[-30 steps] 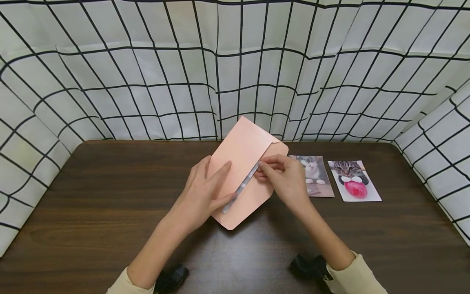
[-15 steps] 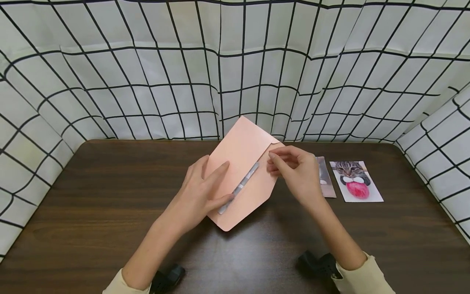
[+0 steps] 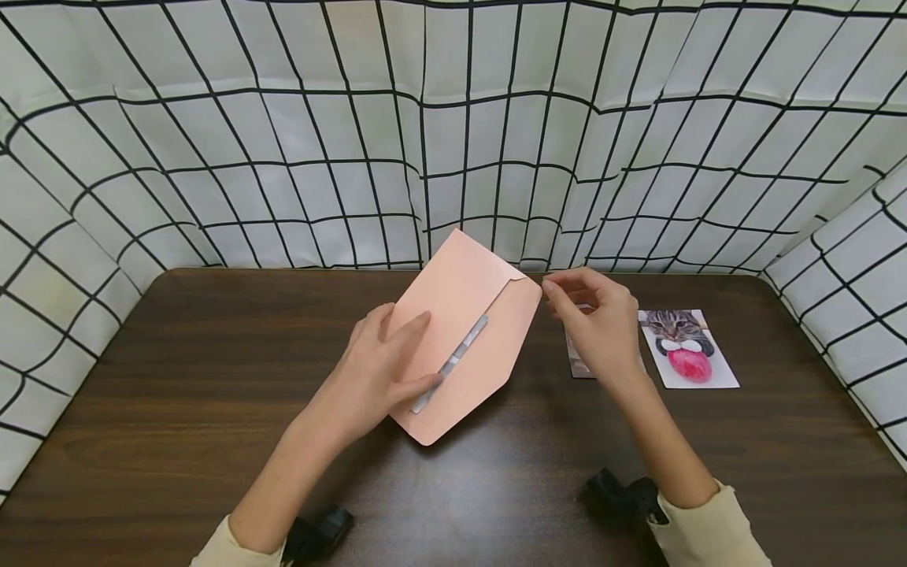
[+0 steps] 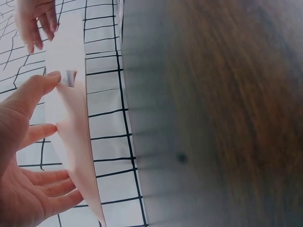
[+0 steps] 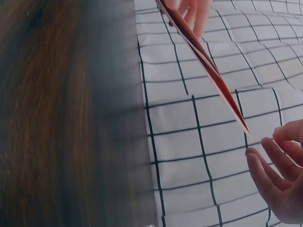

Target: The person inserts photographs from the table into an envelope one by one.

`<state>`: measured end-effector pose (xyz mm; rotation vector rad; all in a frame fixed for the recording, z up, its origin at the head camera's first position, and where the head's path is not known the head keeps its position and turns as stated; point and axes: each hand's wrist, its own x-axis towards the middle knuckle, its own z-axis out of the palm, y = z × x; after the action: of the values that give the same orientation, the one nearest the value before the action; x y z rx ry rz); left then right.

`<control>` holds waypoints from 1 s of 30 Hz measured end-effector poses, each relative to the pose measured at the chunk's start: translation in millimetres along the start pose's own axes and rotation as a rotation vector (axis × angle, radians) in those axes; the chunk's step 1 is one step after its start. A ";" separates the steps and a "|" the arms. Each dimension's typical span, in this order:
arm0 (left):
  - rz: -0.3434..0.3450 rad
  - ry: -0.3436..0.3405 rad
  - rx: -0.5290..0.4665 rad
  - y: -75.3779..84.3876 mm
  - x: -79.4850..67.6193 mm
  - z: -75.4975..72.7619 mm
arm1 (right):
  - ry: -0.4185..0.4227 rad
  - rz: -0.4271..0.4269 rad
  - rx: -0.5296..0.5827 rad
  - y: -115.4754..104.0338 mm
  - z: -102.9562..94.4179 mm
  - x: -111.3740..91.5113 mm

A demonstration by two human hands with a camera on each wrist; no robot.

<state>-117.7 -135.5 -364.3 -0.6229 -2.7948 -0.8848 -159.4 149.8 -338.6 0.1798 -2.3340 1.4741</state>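
A pink envelope [image 3: 446, 331], tilted, is held up over the table in the head view, its flap unfolded toward the lower right. From its pocket a narrow grey-and-white strip of a card [image 3: 464, 346] sticks out. My left hand [image 3: 383, 362] grips the envelope's left side, thumb and index finger lying on the front; in the left wrist view the thumb [image 4: 47, 82] reaches that strip. My right hand [image 3: 595, 323] is beside the envelope's right corner, fingers bent and holding nothing. The right wrist view shows its fingertips close by the envelope's tip.
Two photo cards lie on the dark wooden table [image 3: 212, 409] at the right: a cat card [image 3: 687, 350] with a pink shape, and another card [image 3: 577, 362] mostly covered by my right hand. A white grid-patterned cloth [image 3: 312, 157] stands behind the table.
My right hand has left the strip at the pocket and moved right, past the envelope's corner and over the nearer card. The left hand and envelope have shifted slightly left.
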 end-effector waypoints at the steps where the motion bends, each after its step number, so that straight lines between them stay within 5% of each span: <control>1: -0.007 -0.008 -0.003 -0.1 0.1 -0.9 | -0.002 -0.005 -0.026 1.6 -1.9 1.2; 30: -0.061 0.048 -0.029 -0.3 0.2 -15.0 | -0.151 -0.020 -0.252 38.0 -33.7 17.9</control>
<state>-117.7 -144.3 -352.1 -0.5155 -2.7760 -0.9407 -179.1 198.3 -351.0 0.2526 -2.6042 1.1800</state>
